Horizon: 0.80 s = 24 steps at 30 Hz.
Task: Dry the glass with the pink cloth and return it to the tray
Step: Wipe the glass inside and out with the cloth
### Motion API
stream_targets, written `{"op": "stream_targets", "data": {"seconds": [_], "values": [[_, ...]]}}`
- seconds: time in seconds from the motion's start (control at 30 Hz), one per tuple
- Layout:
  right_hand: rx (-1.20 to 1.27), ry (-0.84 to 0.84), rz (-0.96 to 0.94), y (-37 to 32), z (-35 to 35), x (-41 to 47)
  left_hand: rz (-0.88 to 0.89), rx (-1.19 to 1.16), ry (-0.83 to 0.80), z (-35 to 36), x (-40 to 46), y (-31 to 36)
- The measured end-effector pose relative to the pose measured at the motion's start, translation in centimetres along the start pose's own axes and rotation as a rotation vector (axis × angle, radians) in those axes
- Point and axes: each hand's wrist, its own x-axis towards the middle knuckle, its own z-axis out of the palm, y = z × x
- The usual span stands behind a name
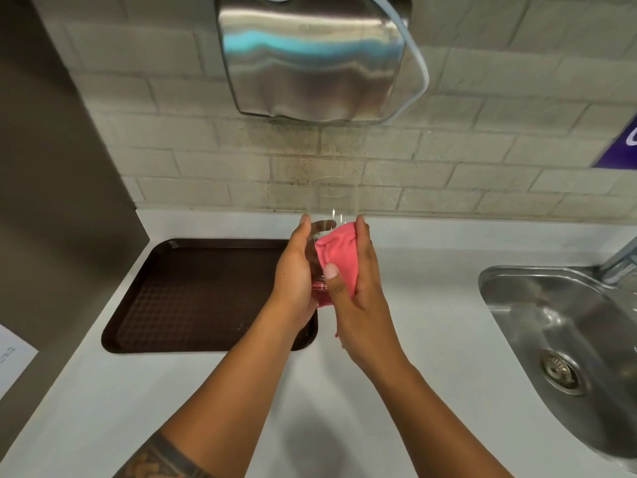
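Observation:
A clear drinking glass (332,196) is held up over the counter, its far end pointing away from me toward the tiled wall. My left hand (294,270) grips its near end from the left. My right hand (358,291) presses the pink cloth (336,251) against the glass's right side, thumb across the cloth. The near part of the glass is hidden between my hands and the cloth. The brown tray (193,294) lies on the counter to the left, below my left hand, with nothing on it.
A steel sink (558,322) with a drain sits at the right, its tap base at the far right edge. A metal dispenser (310,56) hangs on the tiled wall above. A dark cabinet side stands at the left. White countertop (413,391) lies under my forearms.

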Motion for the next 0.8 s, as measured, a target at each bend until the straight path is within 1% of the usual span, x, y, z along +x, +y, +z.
{"op": "stream_targets", "data": {"seconds": [0.1,0.2,0.23,0.3,0.37,0.4,0.43,0.53,0.67,0.73,0.77,0.8], "values": [[-0.021,0.054,-0.032,0.2,0.1,-0.3,0.024,-0.012,-0.034,-0.1,0.1,-0.4],[-0.064,0.076,-0.034,0.5,0.0,-0.6,0.007,0.011,-0.081,-0.2,0.4,-0.6],[-0.077,0.082,-0.037,0.6,-0.1,-0.5,0.005,0.045,-0.062,0.0,0.4,-0.7],[-0.106,0.094,-0.053,0.9,-0.4,-0.4,0.044,0.185,0.002,0.3,0.6,-0.6],[-0.171,0.092,-0.087,1.2,-0.8,-0.4,0.159,0.346,0.093,0.3,0.6,-0.4],[-0.228,0.088,-0.115,1.3,-0.9,-0.5,0.196,0.369,0.099,0.2,0.6,-0.4],[-0.294,0.088,-0.146,1.4,-1.1,-0.6,0.201,0.36,0.079,0.3,0.3,-0.3],[-0.432,0.105,-0.218,1.6,-1.4,-0.9,0.128,0.285,-0.004,0.6,-0.3,-0.2],[-0.429,0.066,-0.179,0.7,-1.2,-2.1,0.006,0.083,-0.017,1.3,-1.0,0.0],[-0.534,0.026,-0.202,0.7,-1.0,-3.1,-0.021,-0.008,-0.019,1.0,-1.0,0.6],[-0.573,0.007,-0.219,0.7,-1.0,-3.5,-0.024,-0.01,-0.001,0.7,-0.9,1.1],[-0.592,-0.01,-0.231,0.6,-1.0,-3.5,-0.033,-0.033,-0.042,1.3,-1.3,0.9]]}}
